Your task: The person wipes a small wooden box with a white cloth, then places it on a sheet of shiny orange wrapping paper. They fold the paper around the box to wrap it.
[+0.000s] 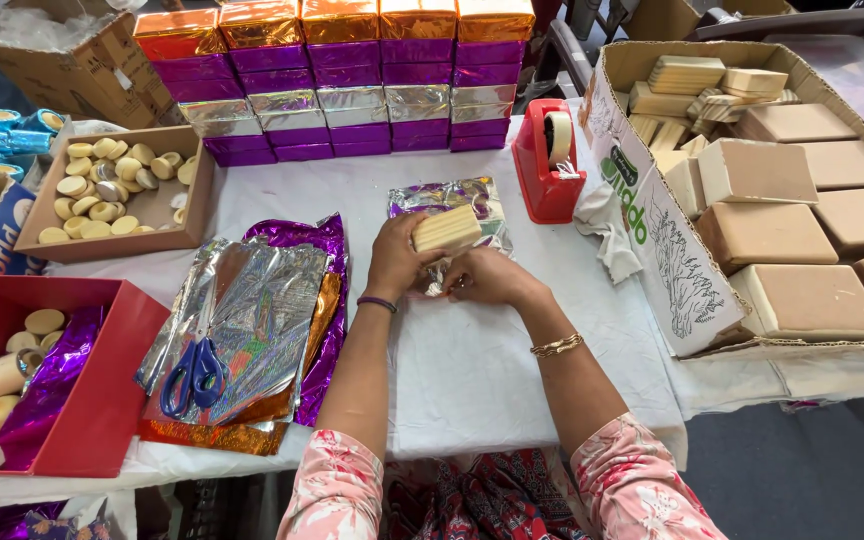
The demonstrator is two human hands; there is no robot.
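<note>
left hand (395, 258): fingers curled around a pale wooden block (446, 229), gripping its left end and holding it tilted above the foil.
right hand (487, 277): fingers bent and pressed together, pinching the near edge of the silver-purple foil sheet (452, 197) just below the block.
block position: middle of the white table cover (472, 370), resting on the foil sheet, in front of the stacked boxes.
foil pile (252, 330): loose silver, purple and orange sheets to the left of the hands, with blue scissors (192, 375) lying on top.
tape dispenser (547, 160): red, just right of the foil sheet.
cardboard box (752, 190): far right, holding tan blocks.
wrapped boxes (342, 80): orange, purple and silver stack at the back.
red tray (82, 400): near left, with round wooden pieces.
</note>
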